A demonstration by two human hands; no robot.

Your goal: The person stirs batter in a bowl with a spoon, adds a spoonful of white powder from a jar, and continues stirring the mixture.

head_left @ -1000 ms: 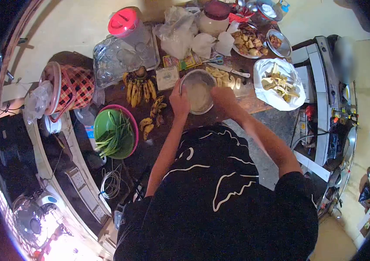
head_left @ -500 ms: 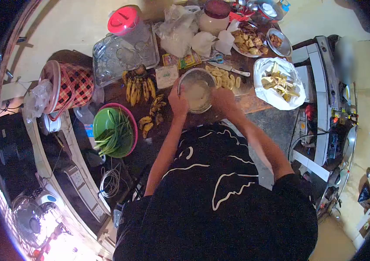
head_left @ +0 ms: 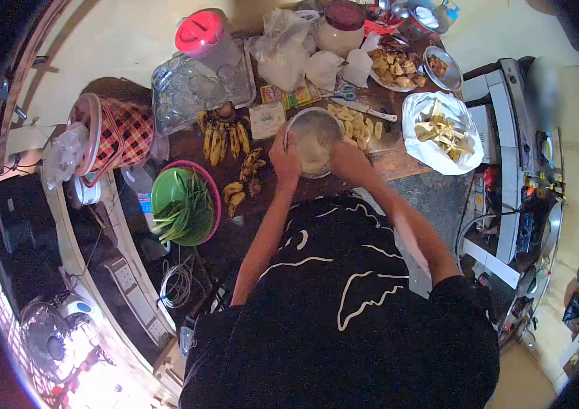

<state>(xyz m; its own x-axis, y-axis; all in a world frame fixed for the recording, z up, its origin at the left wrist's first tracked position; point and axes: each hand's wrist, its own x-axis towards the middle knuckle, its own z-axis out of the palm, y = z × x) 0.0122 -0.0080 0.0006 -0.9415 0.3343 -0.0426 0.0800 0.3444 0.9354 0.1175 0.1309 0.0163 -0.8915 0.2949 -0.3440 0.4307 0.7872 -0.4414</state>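
A round metal bowl (head_left: 313,126) of pale batter stands on the dark wooden table. My left hand (head_left: 284,161) grips its near-left rim. My right hand (head_left: 348,159) sits at its near-right rim, fingers curled inward; what they hold is hidden. Sliced banana pieces (head_left: 352,123) lie just right of the bowl with a knife (head_left: 370,110) beyond them. A small bunch of bananas (head_left: 223,138) and loose bananas (head_left: 240,184) lie left of the bowl.
A green basin of leaves (head_left: 184,204) sits at the table's left. A white bag of peels (head_left: 441,133) lies right. A clear tray of glasses (head_left: 201,85), a red-lidded jug (head_left: 206,37), plastic bags and plates of fried food (head_left: 396,66) crowd the far side.
My right hand has drawn inward toward the bowl's near rim. My left hand stays on the rim. The view has shifted slightly.
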